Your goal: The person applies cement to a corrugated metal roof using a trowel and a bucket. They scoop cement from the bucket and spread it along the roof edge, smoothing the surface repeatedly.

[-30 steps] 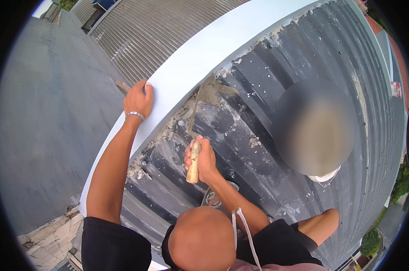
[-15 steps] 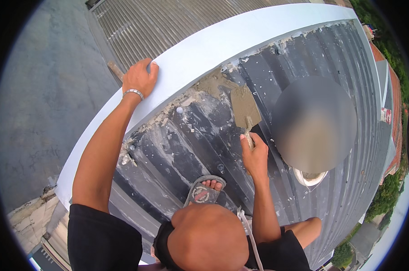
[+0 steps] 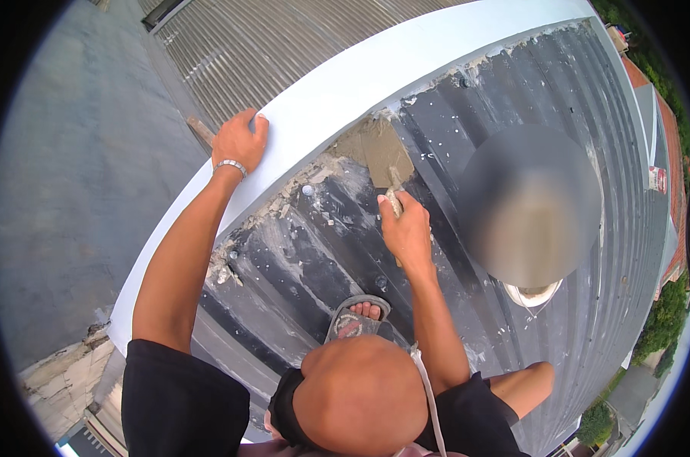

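My right hand is closed around the handle of a trowel. The trowel's flat blade, coated with grey mortar, lies at the roof's edge against the foot of the white parapet. Wet mortar is spread in the joint just left of the blade. My left hand, with a bracelet at the wrist, holds the parapet top, thumb apart; its fingers bend over the outer edge and are partly hidden.
Dark ribbed metal roofing with mortar crumbs and bolts slopes under me. To the right stands a white bucket, mostly covered by a round blur. My sandalled foot is on the ribs. Beyond the parapet lie corrugated sheets and a lower grey surface.
My right hand has moved the trowel up and left, so its blade now lies over the mortar at the parapet's foot. My left hand stays on the parapet.
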